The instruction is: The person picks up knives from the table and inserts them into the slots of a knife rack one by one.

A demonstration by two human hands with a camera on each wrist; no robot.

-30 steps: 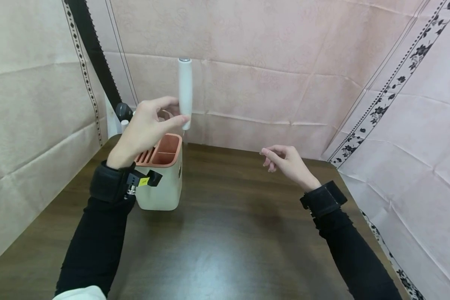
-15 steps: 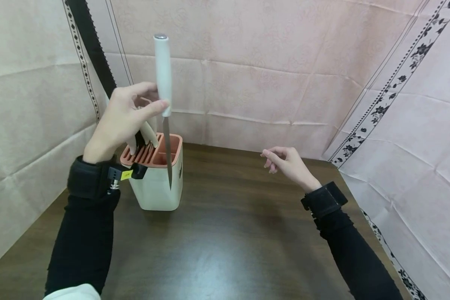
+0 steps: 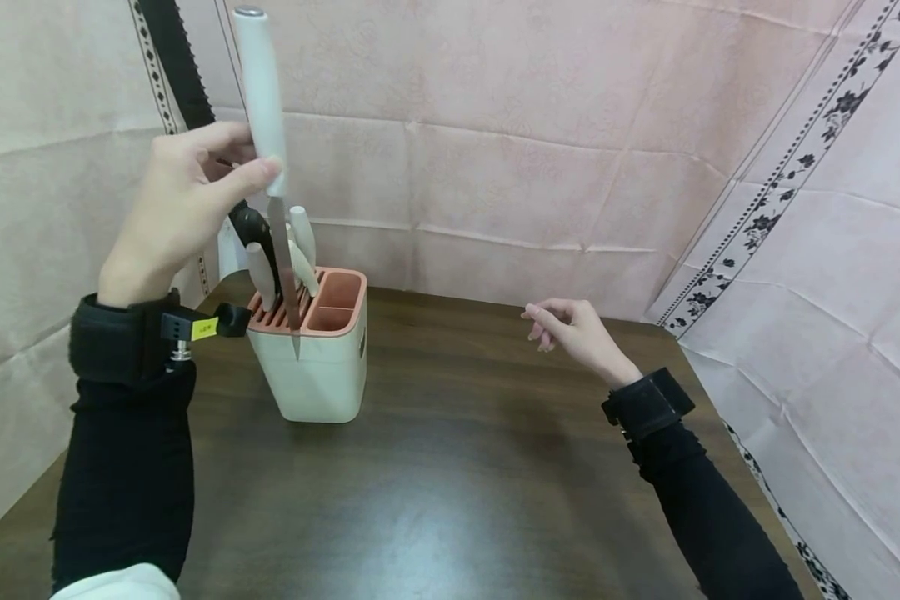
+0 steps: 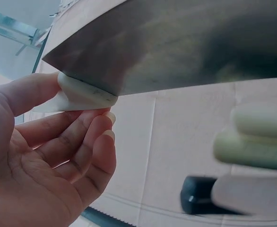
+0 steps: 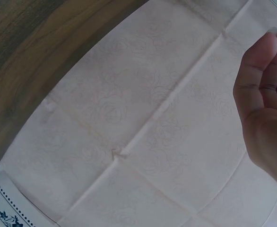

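My left hand (image 3: pixel 183 196) pinches the lower part of the white handle of a kitchen knife (image 3: pixel 261 92). The knife stands upright, blade down, and its blade overlaps the slotted side of the knife block (image 3: pixel 318 375) in the head view. In the left wrist view the wide steel blade (image 4: pixel 176 47) runs from the handle, with the thumb on one side and fingers on the other. The block is pale green with an orange slotted top. My right hand (image 3: pixel 570 329) hovers over the table's right side, fingers loosely curled, holding nothing.
Several handles rise from the block's slots, among them a black handle (image 3: pixel 251 225) and a white handle (image 3: pixel 302 233). Two open orange compartments (image 3: pixel 339 292) lie at the block's right. The brown table (image 3: pixel 457 433) ends at a pale cloth backdrop (image 3: pixel 495 167).
My left hand has carried the knife left and up, from the block's right side to over its slots, uncovering the other handles. The right hand has barely moved.
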